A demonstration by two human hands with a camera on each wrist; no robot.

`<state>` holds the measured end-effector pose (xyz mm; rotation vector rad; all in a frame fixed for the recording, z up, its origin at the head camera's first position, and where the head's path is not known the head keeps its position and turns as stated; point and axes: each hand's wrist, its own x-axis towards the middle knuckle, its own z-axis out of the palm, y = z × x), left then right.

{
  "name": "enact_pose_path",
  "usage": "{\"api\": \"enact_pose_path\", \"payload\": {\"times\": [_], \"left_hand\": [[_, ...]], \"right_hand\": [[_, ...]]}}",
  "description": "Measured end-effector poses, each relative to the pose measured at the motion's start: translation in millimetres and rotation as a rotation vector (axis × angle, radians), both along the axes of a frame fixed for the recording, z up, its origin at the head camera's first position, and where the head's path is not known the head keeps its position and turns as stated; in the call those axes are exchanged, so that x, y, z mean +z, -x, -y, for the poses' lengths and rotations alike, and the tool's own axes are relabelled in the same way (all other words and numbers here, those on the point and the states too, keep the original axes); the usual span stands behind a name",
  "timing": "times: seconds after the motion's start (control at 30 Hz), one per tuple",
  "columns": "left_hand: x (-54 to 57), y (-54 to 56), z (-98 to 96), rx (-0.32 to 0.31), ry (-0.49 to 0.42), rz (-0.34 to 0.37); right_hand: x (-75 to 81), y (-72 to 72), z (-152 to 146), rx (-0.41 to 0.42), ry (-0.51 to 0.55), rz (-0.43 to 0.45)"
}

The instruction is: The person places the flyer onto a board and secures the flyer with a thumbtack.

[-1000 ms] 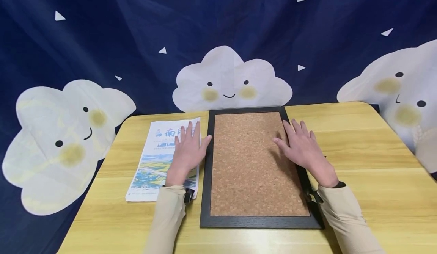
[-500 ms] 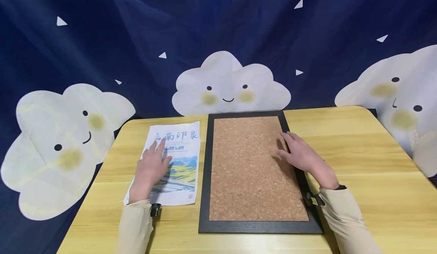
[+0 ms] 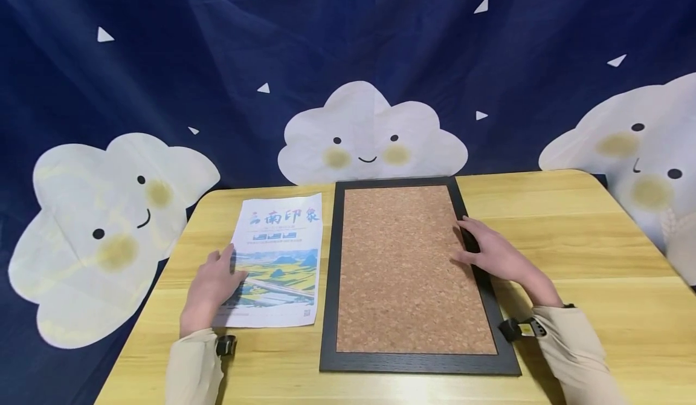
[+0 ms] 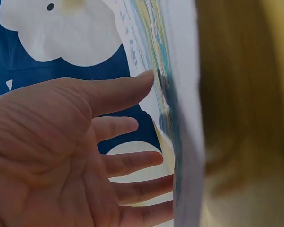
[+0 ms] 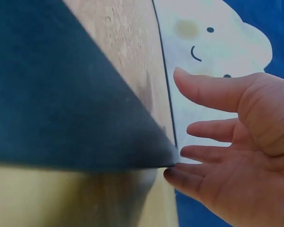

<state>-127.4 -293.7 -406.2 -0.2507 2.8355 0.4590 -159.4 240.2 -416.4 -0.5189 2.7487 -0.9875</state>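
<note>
A printed poster (image 3: 283, 272) with blue lettering above a landscape picture lies flat on the table. At its left edge is my left hand (image 3: 211, 284), thumb reaching over the print and fingers along the side. The left wrist view shows that hand's fingers straight and spread beside the sheet (image 4: 187, 142). To the poster's right lies a cork board (image 3: 410, 272) in a black frame (image 3: 424, 362). My right hand (image 3: 497, 257) is at the frame's right side, its thumb over the cork. From the right wrist, its fingertips appear right at the frame's outer edge (image 5: 61, 94).
The light wooden table (image 3: 592, 272) extends to the right beyond the board. Behind it hangs a dark blue cloth (image 3: 424, 30) with smiling white clouds (image 3: 364, 145) and small white triangles. A narrow strip of table separates poster and frame.
My left hand has moved left across the poster from its right side to its left edge. My right hand has moved slightly down and outward along the frame's right side.
</note>
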Motion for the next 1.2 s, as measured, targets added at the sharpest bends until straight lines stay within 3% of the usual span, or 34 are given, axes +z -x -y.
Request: {"api": "enact_pose_path", "payload": {"times": [0.23,0.5,0.97,1.07,1.2], "left_hand": [[-4.5,0.8,5.0,0.004,-0.007,-0.004],[-4.9,3.5,6.5,0.003,-0.033,-0.028],[-3.5,3.6,7.6,0.232,-0.136,0.016],[-2.0,2.7,7.7,0.251,-0.157,0.024],[-1.8,2.2,7.2,0.223,-0.189,0.006]], "right_hand": [[-6.7,-0.6,-16.5,0.030,0.030,0.051],[-10.8,-2.1,-30.4,0.089,0.153,0.139],[-7.1,0.5,-24.8,0.083,0.124,0.117],[-7.4,0.5,-25.0,0.075,0.132,0.126],[-6.9,-0.1,-25.4,0.070,0.145,0.139]]}}
